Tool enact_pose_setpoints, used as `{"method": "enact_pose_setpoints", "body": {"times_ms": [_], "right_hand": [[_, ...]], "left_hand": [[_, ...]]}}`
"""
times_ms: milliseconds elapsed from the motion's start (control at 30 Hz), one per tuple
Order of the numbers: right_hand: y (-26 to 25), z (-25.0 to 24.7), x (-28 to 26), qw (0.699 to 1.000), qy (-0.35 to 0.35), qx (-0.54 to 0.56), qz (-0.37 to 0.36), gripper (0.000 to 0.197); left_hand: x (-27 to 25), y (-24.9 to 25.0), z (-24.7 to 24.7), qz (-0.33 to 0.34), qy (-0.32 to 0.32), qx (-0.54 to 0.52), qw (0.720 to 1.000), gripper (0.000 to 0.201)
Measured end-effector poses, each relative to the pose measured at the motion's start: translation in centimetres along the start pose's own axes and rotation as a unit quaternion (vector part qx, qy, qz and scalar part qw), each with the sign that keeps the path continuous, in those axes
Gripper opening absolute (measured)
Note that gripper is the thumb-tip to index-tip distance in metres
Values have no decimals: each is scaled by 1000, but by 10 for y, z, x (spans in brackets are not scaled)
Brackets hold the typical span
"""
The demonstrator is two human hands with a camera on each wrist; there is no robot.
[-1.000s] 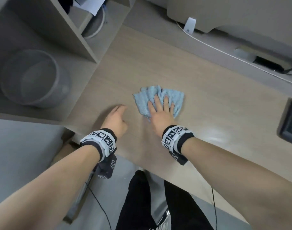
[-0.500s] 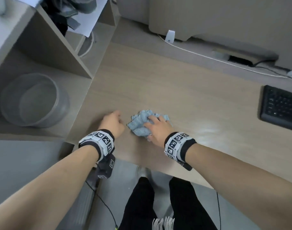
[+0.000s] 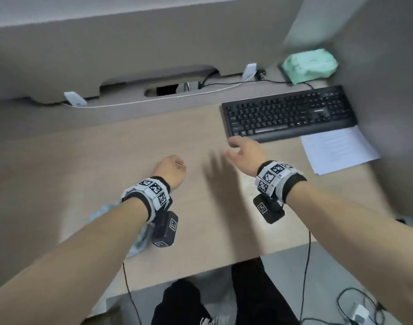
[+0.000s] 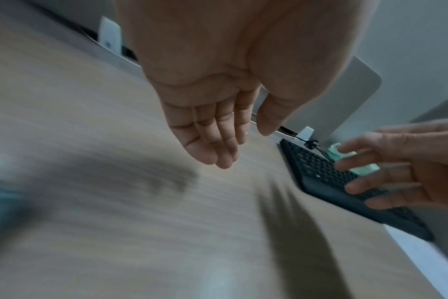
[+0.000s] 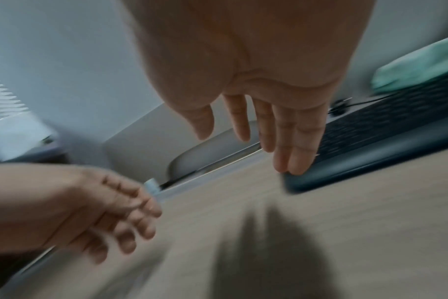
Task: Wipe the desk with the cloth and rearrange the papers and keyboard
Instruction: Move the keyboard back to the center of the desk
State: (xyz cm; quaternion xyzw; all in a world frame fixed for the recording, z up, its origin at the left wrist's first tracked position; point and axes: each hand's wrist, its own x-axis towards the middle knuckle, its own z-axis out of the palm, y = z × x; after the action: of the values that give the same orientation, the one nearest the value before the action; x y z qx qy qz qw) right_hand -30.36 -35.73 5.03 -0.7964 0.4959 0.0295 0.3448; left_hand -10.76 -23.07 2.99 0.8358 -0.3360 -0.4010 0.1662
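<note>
black keyboard (image 3: 289,113) just beyond empty right hand (image 3: 245,153); left hand (image 3: 171,171) empty.

The person is wearing a band on each wrist, grey-white with black edges and covered in square black-and-white markers: the left wristband (image 3: 149,195) and the right wristband (image 3: 279,179). A small black camera box (image 3: 165,231) is hanging under the left band and another (image 3: 268,209) under the right, each bearing its own marker and trailing a thin black cable (image 3: 307,266). Both forearms are showing bare, and black trousers (image 3: 224,299) are covering the legs.
</note>
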Motion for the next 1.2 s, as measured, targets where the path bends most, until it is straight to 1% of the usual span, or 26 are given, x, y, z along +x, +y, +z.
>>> {"method": "enact_pose_setpoints", "body": {"times_ms": [133, 200, 267, 367, 500, 633, 767, 800, 867, 900, 933, 1000, 1033, 1100, 1167, 1200], "right_hand": [[106, -91, 35, 987, 81, 74, 116, 48], [151, -126, 51, 976, 120, 83, 163, 52], [196, -158, 69, 963, 153, 73, 207, 55], [243, -187, 92, 947, 176, 48, 263, 55], [279, -199, 116, 935, 177, 44, 305, 62], [286, -197, 132, 927, 163, 53, 334, 67], [284, -197, 138, 920, 159, 39, 356, 70], [283, -198, 139, 919, 155, 39, 360, 72], [282, -204, 142, 915, 150, 49, 370, 76], [281, -207, 143, 914, 149, 50, 373, 78], [278, -210, 143, 914, 151, 47, 373, 79], [269, -214, 141, 916, 161, 26, 366, 79], [260, -214, 140, 917, 165, 14, 362, 79], [242, -213, 138, 919, 162, 7, 359, 79], [216, -204, 137, 924, 147, 5, 354, 81], [196, -193, 136, 929, 136, 1, 345, 83]], "left_hand": [[47, 86, 55, -27, 3, -17, 999, 34], [68, 112, 69, -48, 18, -29, 998, 42], [93, 136, 83, -76, 33, -33, 996, 45], [117, 161, 93, -115, 45, -60, 991, 48], [143, 174, 98, -157, 55, -116, 979, 54], [167, 162, 103, -183, 54, -166, 967, 67], [155, 186, 105, -203, 49, -194, 958, 66], [155, 188, 105, -204, 47, -199, 957, 69], [158, 188, 104, -214, 47, -209, 953, 87], [159, 188, 102, -218, 53, -217, 950, 91], [160, 186, 100, -209, 57, -219, 951, 88], [161, 182, 91, -199, 63, -218, 953, 71], [158, 180, 83, -198, 71, -230, 950, 73], [160, 166, 69, -196, 87, -245, 946, 86], [167, 133, 49, -195, 102, -245, 944, 93], [172, 108, 33, -201, 115, -252, 940, 95]]}}
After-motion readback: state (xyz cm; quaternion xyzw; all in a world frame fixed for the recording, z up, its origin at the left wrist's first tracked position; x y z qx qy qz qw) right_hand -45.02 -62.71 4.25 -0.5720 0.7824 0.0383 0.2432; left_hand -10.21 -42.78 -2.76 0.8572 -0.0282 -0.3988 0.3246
